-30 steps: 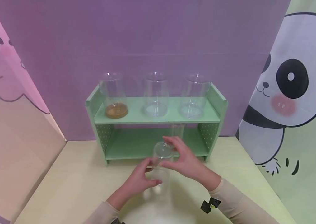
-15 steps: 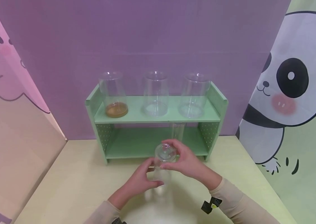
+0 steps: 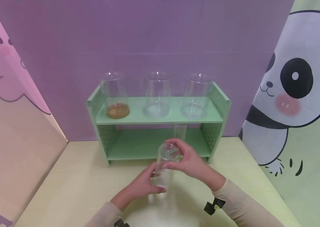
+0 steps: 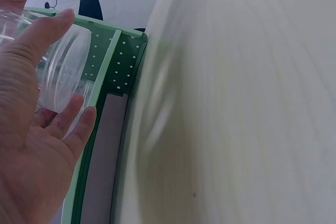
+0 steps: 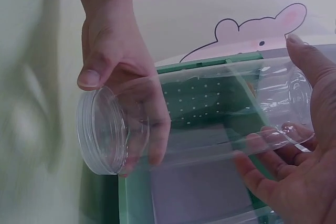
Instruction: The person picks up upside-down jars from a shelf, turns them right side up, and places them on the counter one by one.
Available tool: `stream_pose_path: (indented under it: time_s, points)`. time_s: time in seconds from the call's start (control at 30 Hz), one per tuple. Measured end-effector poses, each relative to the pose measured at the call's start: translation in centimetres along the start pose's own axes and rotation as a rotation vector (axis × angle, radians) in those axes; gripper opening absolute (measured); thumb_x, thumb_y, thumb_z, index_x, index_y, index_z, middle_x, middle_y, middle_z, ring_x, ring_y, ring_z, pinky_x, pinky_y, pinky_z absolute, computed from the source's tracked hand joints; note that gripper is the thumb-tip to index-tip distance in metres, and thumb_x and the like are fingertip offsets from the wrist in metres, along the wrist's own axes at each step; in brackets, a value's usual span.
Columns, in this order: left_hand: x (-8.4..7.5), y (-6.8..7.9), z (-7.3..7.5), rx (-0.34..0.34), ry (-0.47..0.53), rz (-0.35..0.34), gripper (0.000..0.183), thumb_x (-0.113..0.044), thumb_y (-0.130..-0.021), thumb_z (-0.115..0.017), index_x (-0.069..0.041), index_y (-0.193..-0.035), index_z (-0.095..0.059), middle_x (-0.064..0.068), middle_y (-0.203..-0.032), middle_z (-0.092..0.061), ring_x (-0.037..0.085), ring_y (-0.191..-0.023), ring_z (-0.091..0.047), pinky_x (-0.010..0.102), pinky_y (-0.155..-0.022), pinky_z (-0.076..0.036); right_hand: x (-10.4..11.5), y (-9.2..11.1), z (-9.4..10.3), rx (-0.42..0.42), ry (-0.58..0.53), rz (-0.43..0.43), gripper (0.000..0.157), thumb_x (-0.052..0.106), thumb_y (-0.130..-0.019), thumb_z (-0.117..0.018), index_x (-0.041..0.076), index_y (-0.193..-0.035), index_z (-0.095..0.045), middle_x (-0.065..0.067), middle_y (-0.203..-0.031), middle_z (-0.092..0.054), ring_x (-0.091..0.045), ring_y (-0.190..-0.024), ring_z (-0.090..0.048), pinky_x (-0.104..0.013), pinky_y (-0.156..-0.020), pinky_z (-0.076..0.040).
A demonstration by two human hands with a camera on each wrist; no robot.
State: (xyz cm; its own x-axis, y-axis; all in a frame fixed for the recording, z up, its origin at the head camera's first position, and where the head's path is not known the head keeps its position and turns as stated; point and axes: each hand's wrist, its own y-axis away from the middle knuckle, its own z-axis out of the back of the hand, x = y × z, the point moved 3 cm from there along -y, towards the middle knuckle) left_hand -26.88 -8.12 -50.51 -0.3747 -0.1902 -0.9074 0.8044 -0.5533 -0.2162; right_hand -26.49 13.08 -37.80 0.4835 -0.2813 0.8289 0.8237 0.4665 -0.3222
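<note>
A tall clear plastic jar [image 3: 163, 178] is held above the table in front of the shelf, with its ridged round lid [image 5: 100, 132] pointing down and its base up. Around the lid end curl the thumb and fingers of my left hand [image 3: 140, 186]. My right hand [image 3: 190, 162] grips the base end, thumb on the near side and fingers on the far side. The left wrist view shows the frosted lid [image 4: 71, 69] between the left thumb and fingers. Through the clear wall in the right wrist view, the jar seems to have nothing inside.
Behind the hands stands a green two-level shelf [image 3: 160, 120]. Its top carries a clear jar with a brown bottom [image 3: 118, 111] and two all-clear jars [image 3: 158, 94] [image 3: 196, 96]. A narrower clear container [image 3: 180, 131] stands on the lower level. Pale table [image 3: 77, 183] surrounds the shelf's front.
The jar has tilted a little, its base end shifting slightly right. My left hand has moved slightly lower around the lid end. The right hand keeps its grip at the base.
</note>
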Motion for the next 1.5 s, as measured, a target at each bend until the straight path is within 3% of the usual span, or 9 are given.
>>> stream_pose_path:
  time_s: [0.27, 0.43, 0.57, 0.87, 1.03, 1.17, 1.33, 1.5]
  points:
    - [0.2, -0.1, -0.1, -0.005, 0.025, 0.008, 0.105, -0.009, -0.083, -0.099, -0.032, -0.168, -0.041, 0.000, -0.160, -0.054, 0.036, -0.145, -0.054, 0.059, -0.118, -0.050, 0.3, -0.2, 0.1, -0.001, 0.012, 0.006, 0.078, 0.011, -0.085, -0.097, 0.014, -0.153, -0.060, -0.002, -0.138, -0.069, -0.025, -0.124, -0.068, -0.039, -0.098, -0.063]
    - [0.6, 0.0, 0.1, -0.019, 0.019, 0.022, 0.098, -0.010, -0.084, -0.098, -0.028, -0.165, -0.046, 0.005, -0.156, -0.059, 0.039, -0.141, -0.058, 0.057, -0.115, -0.053, 0.1, -0.2, 0.3, 0.006, -0.047, 0.010, 0.077, 0.008, -0.087, -0.095, 0.010, -0.155, -0.058, -0.007, -0.139, -0.068, -0.034, -0.120, -0.070, -0.038, -0.087, -0.068]
    - [1.1, 0.2, 0.7, -0.041, -0.034, 0.053, 0.085, -0.016, -0.086, -0.098, -0.025, -0.158, -0.054, 0.004, -0.152, -0.064, 0.035, -0.138, -0.061, 0.056, -0.114, -0.054, -0.9, -0.2, 0.8, 0.009, -0.089, 0.027, 0.076, 0.005, -0.089, -0.093, 0.010, -0.155, -0.056, -0.010, -0.141, -0.068, -0.035, -0.117, -0.072, -0.040, -0.084, -0.070]
    - [1.0, 1.3, 3.9, -0.080, -0.164, 0.045, 0.075, -0.019, -0.088, -0.096, -0.017, -0.154, -0.060, 0.000, -0.148, -0.065, 0.028, -0.137, -0.060, 0.057, -0.118, -0.051, -3.8, 0.2, 2.6, 0.033, -0.092, 0.100, 0.075, 0.001, -0.091, -0.088, 0.001, -0.157, -0.052, -0.014, -0.145, -0.066, -0.029, -0.130, -0.068, -0.038, -0.107, -0.061]
    - [0.6, 2.0, 6.3, -0.117, -0.204, 0.028, 0.072, -0.020, -0.089, -0.095, -0.013, -0.151, -0.061, 0.008, -0.146, -0.065, 0.036, -0.134, -0.063, 0.058, -0.114, -0.055, -5.2, 0.5, 3.2, 0.044, -0.086, 0.090, 0.072, 0.001, -0.091, -0.089, 0.003, -0.155, -0.054, -0.019, -0.144, -0.067, -0.035, -0.130, -0.067, -0.039, -0.107, -0.062]
    - [-0.2, 2.5, 7.7, -0.140, -0.204, 0.042, 0.075, -0.024, -0.087, -0.096, -0.013, -0.152, -0.060, 0.010, -0.145, -0.065, 0.044, -0.135, -0.063, 0.062, -0.115, -0.053, -6.0, 0.8, 3.4, 0.049, -0.083, 0.065, 0.070, 0.002, -0.089, -0.091, 0.004, -0.151, -0.058, -0.019, -0.143, -0.067, -0.038, -0.130, -0.067, -0.047, -0.107, -0.062]
    - [-1.1, 2.6, 8.9, -0.144, -0.235, 0.030, 0.077, -0.024, -0.087, -0.097, -0.015, -0.153, -0.059, 0.006, -0.145, -0.065, 0.038, -0.140, -0.061, 0.060, -0.121, -0.048, -6.9, 1.0, 3.3, 0.062, -0.076, 0.042, 0.068, 0.006, -0.090, -0.092, 0.002, -0.149, -0.058, -0.019, -0.144, -0.066, -0.034, -0.133, -0.065, -0.043, -0.110, -0.060]
    - [-1.7, 2.4, 9.9, -0.165, -0.223, -0.040, 0.073, -0.016, -0.087, -0.096, -0.012, -0.151, -0.060, 0.008, -0.141, -0.066, 0.036, -0.134, -0.064, 0.056, -0.118, -0.053, -7.9, 1.3, 3.0, 0.083, -0.044, -0.002, 0.069, 0.011, -0.091, -0.092, 0.004, -0.149, -0.057, -0.016, -0.146, -0.064, -0.030, -0.135, -0.064, -0.036, -0.112, -0.058]
